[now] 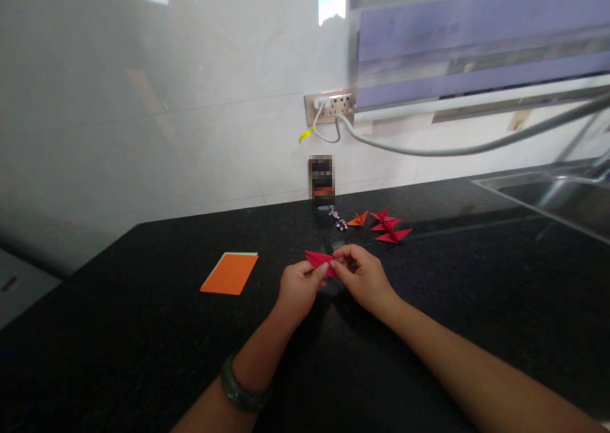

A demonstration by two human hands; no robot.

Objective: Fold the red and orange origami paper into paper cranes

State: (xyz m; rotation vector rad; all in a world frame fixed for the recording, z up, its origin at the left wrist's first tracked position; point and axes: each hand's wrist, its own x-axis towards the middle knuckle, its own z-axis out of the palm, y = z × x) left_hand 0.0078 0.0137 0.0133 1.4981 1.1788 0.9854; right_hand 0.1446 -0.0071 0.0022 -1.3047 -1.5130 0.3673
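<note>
Red paper (pixel 315 257): centre of your clock face, pinched between both hands over the table (pixel 162 350), already folded narrow.
Left hand (pixel 296 291): grips the paper's near side, thumb on top.
Right hand (pixel 366 279): closed in a pinch on its right end, thumb against forefinger.
Creases: you probably do best to steady with the left thumb, line up the edges, then press with the right fingertips; thin points likely crumple if squeezed hard.
Orange sheet (pixel 230 274): flat at nine o'clock, well clear of your wrists.
Folded figures: orange figure (pixel 359 219) at one o'clock, red figures (pixel 393 235) at two.
Black stone: glossy, faintly reflective, reaching the sink (pixel 553 201) towards three.
Pale wall (pixel 200 103): socket (pixel 340 106) at twelve, cable (pixel 429 150) sweeping right.
</note>
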